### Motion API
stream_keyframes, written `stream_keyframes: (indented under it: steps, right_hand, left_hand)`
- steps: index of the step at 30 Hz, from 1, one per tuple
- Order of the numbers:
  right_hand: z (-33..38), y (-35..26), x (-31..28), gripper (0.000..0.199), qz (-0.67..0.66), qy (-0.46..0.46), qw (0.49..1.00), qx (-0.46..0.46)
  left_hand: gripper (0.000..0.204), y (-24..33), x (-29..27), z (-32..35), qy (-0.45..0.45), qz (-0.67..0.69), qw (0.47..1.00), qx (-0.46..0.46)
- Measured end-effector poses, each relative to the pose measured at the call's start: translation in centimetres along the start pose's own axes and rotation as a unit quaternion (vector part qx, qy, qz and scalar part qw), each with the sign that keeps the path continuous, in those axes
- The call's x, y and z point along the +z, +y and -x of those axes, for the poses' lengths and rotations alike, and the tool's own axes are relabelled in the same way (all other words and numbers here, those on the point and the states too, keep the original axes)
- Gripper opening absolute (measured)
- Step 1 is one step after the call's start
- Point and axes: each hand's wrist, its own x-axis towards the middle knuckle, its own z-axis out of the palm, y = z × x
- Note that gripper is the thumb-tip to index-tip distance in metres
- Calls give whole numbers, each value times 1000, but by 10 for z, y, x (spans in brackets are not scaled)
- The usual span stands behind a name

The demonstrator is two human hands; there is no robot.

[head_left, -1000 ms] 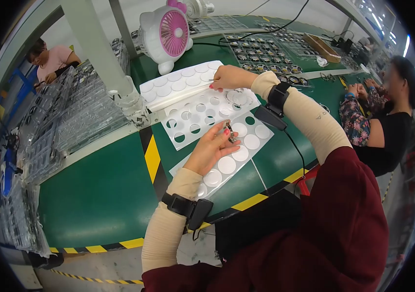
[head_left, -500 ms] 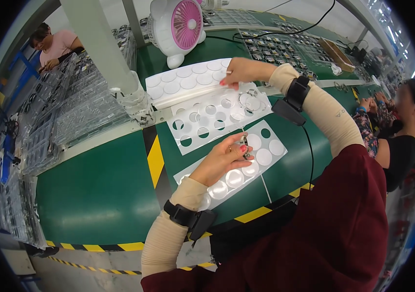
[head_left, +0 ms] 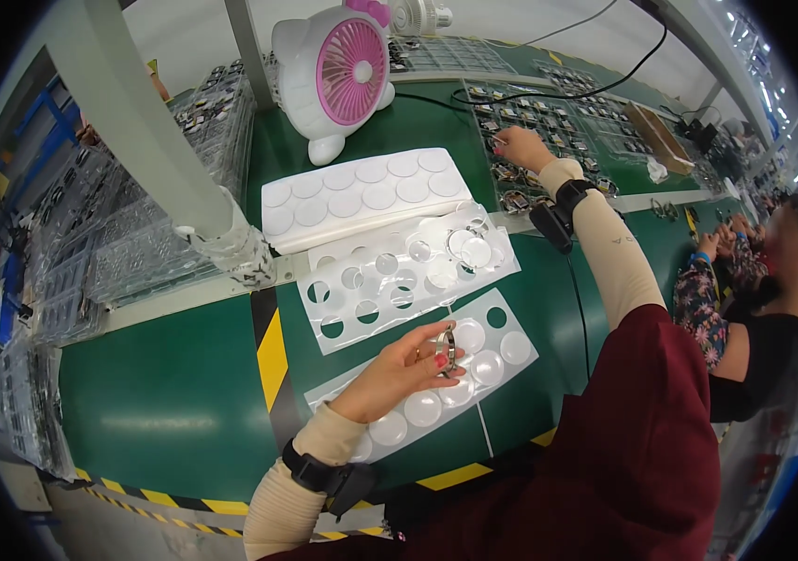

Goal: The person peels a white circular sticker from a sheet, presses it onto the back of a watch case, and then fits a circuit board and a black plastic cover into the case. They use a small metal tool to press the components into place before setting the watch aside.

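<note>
My left hand (head_left: 397, 374) grips a round metal ring-shaped part (head_left: 446, 351) between thumb and fingers, tilted on edge. Beneath that hand lies a clear sheet with round white discs (head_left: 487, 367); one round opening shows green at its top corner. My right hand (head_left: 524, 151) is over a tray of small metal parts (head_left: 549, 117) at the far right, its fingers drawn together. Whatever they may hold is too small to make out. Just beyond the left hand is a second sheet (head_left: 332, 304) with round holes and a few loose clear discs (head_left: 476, 251) on it.
A white sheet of round discs (head_left: 362, 198) lies farther back, before a pink and white fan (head_left: 354, 75). A pale post (head_left: 151, 131) rises at left beside stacked clear trays (head_left: 151, 248). A black cable (head_left: 595, 92) crosses the back. A co-worker (head_left: 745, 327) sits at right.
My right hand has left the white disc sheet and moved right to the tray of metal parts. My left hand still holds the ring-shaped part, now turned to show its round opening.
</note>
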Motion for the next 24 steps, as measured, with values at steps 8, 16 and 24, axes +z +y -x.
stream_keyframes:
  steps: [8,16,24]
  right_hand:
    - [-4,7,3,27,15,33,997,-72]
    - [45,-17,-52,21,-274,176,945,-24]
    - [215,-108,-71,16,-595,-130,793,2]
  left_hand:
    - [51,1,-1,-1,-2,-3,1000,-4]
    - [49,2,1,-3,2,-1,1000,0]
    - [42,17,21,-3,36,77,996,9]
